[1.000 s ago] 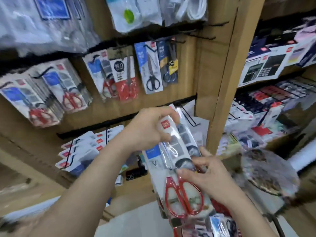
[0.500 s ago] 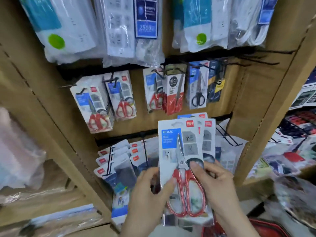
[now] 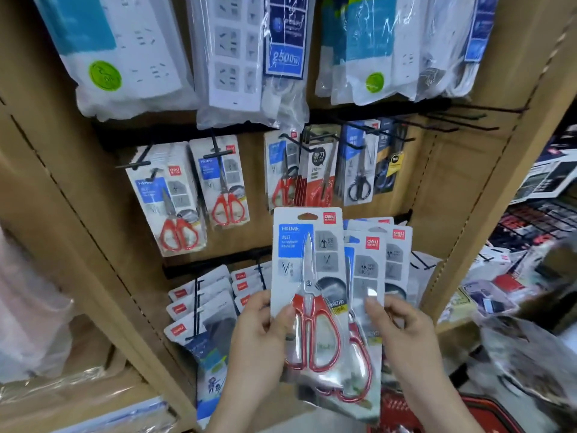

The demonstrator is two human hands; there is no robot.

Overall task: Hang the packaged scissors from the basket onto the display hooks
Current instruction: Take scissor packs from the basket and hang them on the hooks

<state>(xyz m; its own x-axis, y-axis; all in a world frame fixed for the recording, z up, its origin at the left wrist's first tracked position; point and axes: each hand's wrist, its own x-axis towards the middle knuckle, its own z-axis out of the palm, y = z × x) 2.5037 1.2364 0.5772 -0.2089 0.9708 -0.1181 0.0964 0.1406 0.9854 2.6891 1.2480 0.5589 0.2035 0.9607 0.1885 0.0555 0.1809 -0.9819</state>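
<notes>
I hold a fanned stack of packaged red-handled scissors upright in front of the wooden display. My left hand (image 3: 259,342) grips the front pack (image 3: 307,276) by its lower left edge, thumb on the red handles. My right hand (image 3: 402,335) holds the packs behind (image 3: 377,260), which stick out to the right. The red basket (image 3: 468,410) shows at the bottom right, mostly hidden by my right arm. On the black rail above, hooks carry matching scissor packs (image 3: 171,201) (image 3: 223,182), and bare black hooks (image 3: 468,120) jut out at the upper right.
Bagged power strips (image 3: 237,54) hang on the top row. Black-handled scissors (image 3: 359,170) and red-carded ones (image 3: 318,173) hang in the middle row. More packs (image 3: 203,304) fill the lower hooks left of my hands. Wooden uprights frame the bay; a neighbouring shelf of boxed goods (image 3: 537,189) lies right.
The view has tilted up and closer to the display. The stack went from tilted low over the basket to upright before the hooks, and my left hand shifted from its top to its lower left.
</notes>
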